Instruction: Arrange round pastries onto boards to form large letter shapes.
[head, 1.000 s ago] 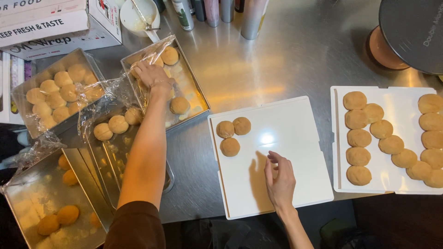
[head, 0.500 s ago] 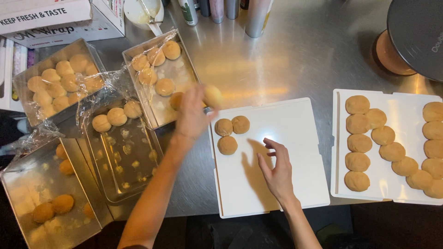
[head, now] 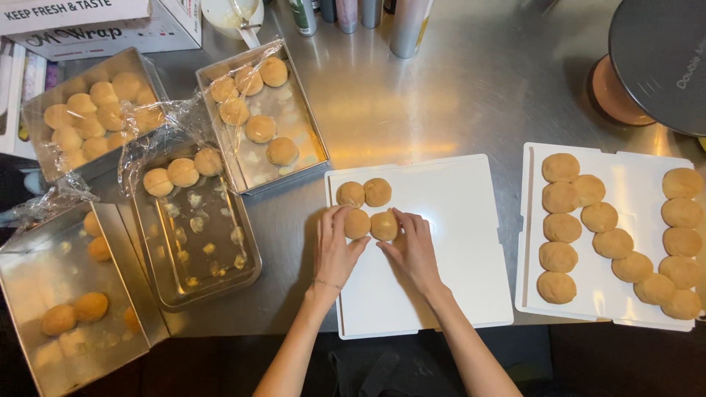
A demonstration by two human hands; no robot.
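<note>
Several tan dough balls lie on a white board [head: 448, 257] in front of me. Two sit in a back row [head: 364, 192], and two more [head: 371, 224] sit just below them. My left hand [head: 335, 254] touches the lower left ball [head: 357, 223] with its fingertips. My right hand [head: 413, 248] rests its fingers against the lower right ball [head: 384, 225]. Neither hand grips a ball; both press at the sides.
Several metal trays with dough balls and loose plastic wrap stand at the left [head: 261, 110] [head: 195, 228] [head: 81, 117] [head: 59, 301]. A second white board [head: 640, 184] full of dough balls lies at the right. Bottles [head: 408, 26], a box and a round lidded pot [head: 654, 59] stand at the back.
My left hand carried a dough ball from the metal tray to the white board and set it down beside the third one. My right hand shifted left to meet it.
</note>
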